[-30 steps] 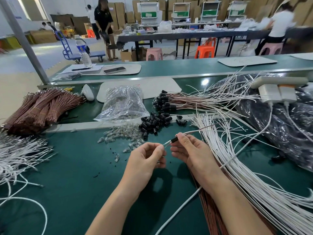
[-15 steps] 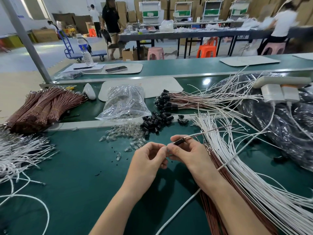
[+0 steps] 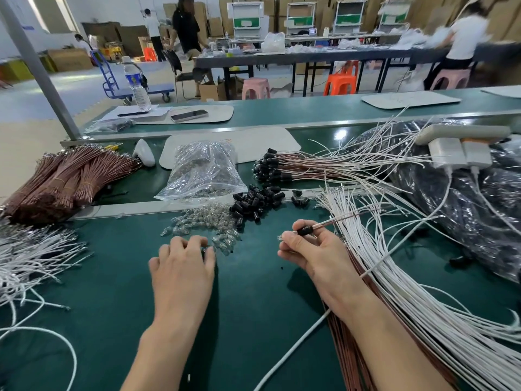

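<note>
Watching the right hand first: thumb and forefinger are pinched narrow on a small black socket, the other fingers curled under it. A thin brown-and-white lead runs out of the socket up and to the right, lifted clear of the green desk. A tiny clear tip pokes out on the socket's near side. The wrist is raised, palm turned inward, and the forearm lies along the big fan of white wires.

Now my left hand: palm down, low over the desk, fingers bent forward onto the near edge of the heap of little clear bulbs. Fingertips are in among the bulbs; I can't tell whether they've got one pinched, because the knuckles hide it. The two hands are well apart.

Just beyond the bulbs sits a pile of loose black sockets, with a clear plastic bag behind.
</note>
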The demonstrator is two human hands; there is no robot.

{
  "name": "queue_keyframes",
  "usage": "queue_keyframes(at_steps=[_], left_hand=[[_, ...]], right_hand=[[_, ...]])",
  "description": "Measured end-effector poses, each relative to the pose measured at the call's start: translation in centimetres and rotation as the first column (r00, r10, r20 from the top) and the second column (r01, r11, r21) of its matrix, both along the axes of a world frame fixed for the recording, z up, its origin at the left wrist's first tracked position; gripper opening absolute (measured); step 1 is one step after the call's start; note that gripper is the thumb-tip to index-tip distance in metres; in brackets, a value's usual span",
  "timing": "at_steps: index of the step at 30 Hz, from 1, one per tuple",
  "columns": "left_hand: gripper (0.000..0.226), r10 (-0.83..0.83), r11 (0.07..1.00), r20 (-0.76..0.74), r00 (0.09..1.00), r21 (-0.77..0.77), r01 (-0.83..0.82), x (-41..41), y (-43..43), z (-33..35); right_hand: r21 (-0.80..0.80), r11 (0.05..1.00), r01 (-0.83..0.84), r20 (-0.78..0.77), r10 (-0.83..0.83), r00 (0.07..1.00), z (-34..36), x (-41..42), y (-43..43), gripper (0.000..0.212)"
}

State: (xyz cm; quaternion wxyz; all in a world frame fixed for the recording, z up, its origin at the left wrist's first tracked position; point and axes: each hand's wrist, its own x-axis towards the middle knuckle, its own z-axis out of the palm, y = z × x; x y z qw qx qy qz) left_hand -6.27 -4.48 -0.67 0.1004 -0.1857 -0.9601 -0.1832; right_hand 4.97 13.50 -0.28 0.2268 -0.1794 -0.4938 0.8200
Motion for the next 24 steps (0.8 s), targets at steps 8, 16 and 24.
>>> queue_keyframes(at_steps=[8, 16, 24], left_hand=[[0.006, -0.206, 0.851, 0.002, 0.979, 0.493, 0.178, 1.4, 1.4, 0.8], [0.025, -0.574, 0.504, 0.176, 0.8, 0.846, 0.176, 3.8, 3.8, 0.7], [0.02, -0.654, 0.336, 0.334, 0.679, 0.932, -0.134, 3.5, 4.2, 0.1]], right_hand=[[-0.235, 0.968, -0.09, -0.065, 0.077, 0.995, 0.4, -0.1, 0.0, 0.031], [-0.252, 0.962, -0.102, -0.059, 0.091, 0.994, 0.1, -0.4, 0.0, 0.034], [-0.203, 0.976, -0.082, -0.048, 0.074, 0.996, 0.0, -0.5, -0.2, 0.034]])
